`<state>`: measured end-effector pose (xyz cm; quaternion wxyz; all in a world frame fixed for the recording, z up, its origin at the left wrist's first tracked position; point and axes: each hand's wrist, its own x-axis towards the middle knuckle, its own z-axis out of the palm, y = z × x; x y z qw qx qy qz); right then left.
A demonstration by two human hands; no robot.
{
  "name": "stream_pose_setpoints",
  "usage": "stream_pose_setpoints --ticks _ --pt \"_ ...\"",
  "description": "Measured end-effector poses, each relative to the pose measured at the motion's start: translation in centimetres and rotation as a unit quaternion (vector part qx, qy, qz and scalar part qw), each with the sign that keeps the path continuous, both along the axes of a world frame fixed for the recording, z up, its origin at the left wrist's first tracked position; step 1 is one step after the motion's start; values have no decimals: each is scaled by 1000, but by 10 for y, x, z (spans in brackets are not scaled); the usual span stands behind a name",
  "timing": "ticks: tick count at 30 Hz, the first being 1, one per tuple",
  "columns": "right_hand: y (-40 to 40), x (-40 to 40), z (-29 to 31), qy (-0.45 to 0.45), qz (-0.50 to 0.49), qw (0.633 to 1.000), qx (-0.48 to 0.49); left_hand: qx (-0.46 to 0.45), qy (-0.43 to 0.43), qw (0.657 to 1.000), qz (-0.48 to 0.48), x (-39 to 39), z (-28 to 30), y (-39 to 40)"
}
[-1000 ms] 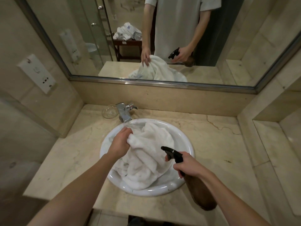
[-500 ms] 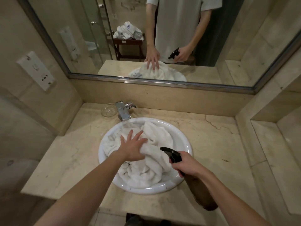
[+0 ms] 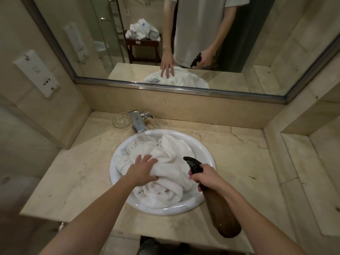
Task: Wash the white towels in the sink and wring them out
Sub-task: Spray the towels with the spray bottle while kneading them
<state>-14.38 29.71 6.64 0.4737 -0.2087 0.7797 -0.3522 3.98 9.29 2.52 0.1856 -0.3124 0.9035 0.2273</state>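
Observation:
A crumpled white towel point(image 3: 166, 157) fills the round white sink point(image 3: 207, 155) set in the marble counter. My left hand point(image 3: 142, 169) lies flat on the towel's left part, fingers spread and pressing down. My right hand point(image 3: 207, 176) grips the neck of a brown spray bottle point(image 3: 219, 212) with a black trigger head, its nozzle pointing at the towel from the sink's right rim. The bottle's body hangs over the counter's front right.
A chrome faucet point(image 3: 138, 122) stands behind the sink, with a clear glass dish point(image 3: 120, 121) to its left. A mirror point(image 3: 184, 43) spans the back wall. A white outlet panel point(image 3: 35, 72) is on the left wall. A marble ledge point(image 3: 303, 162) steps up at right.
My left hand let go of the bunched towel, opened flat and slid down and left over it. The right hand and spray bottle stayed nearly in place.

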Motion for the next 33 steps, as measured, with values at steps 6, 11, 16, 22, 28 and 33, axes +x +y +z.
stream_pose_setpoints --ticks 6,11,16,22,28,33 --pt "-9 2 -1 14 -39 999 8 7 9 1000 -5 3 -2 -5" --pt "-8 14 1 -13 -28 999 11 7 12 1000 -14 2 -2 -7" --pt "-5 24 1 23 -32 998 52 15 19 1000 -16 2 -1 -7" --pt "-5 45 1 -28 -31 999 13 15 25 999 -24 5 0 -9" --pt "-15 58 8 25 -29 999 36 31 40 998 -21 13 -3 -11" --pt "-25 65 10 18 -11 999 33 -11 45 998 -35 14 -1 -19"
